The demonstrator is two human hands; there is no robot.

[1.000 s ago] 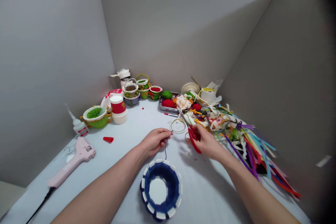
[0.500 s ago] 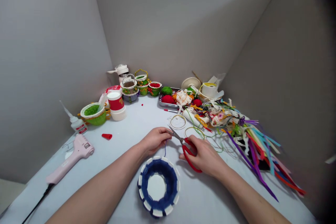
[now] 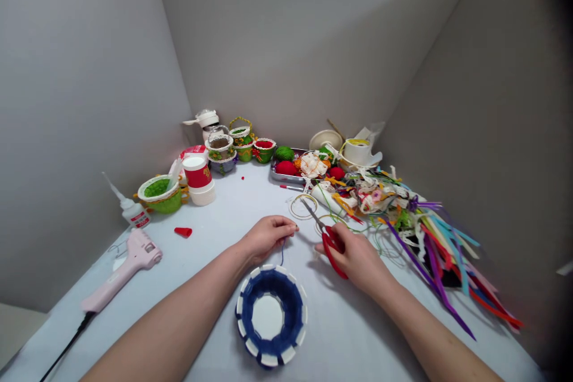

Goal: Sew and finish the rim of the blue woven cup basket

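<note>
As if keeping it taut, the left hand (image 3: 267,237) pinches thin blue thread (image 3: 282,254); the right hand (image 3: 354,261) grips red-handled steel scissors (image 3: 331,252).

The single head-worn camera is looking forward and steeply down from above the person's own forearms, sitting close over the left hand (image 3: 267,240), the right hand (image 3: 353,262) and the basket (image 3: 271,316) just below them. Its wide lens is taking in the table (image 3: 224,209) out to the far corner, with grey walls (image 3: 89,71) rising on both sides and leaning inward. The right edge is falling into darkness, so whatever is showing there is probably more wall, though that is hard to tell.
</note>
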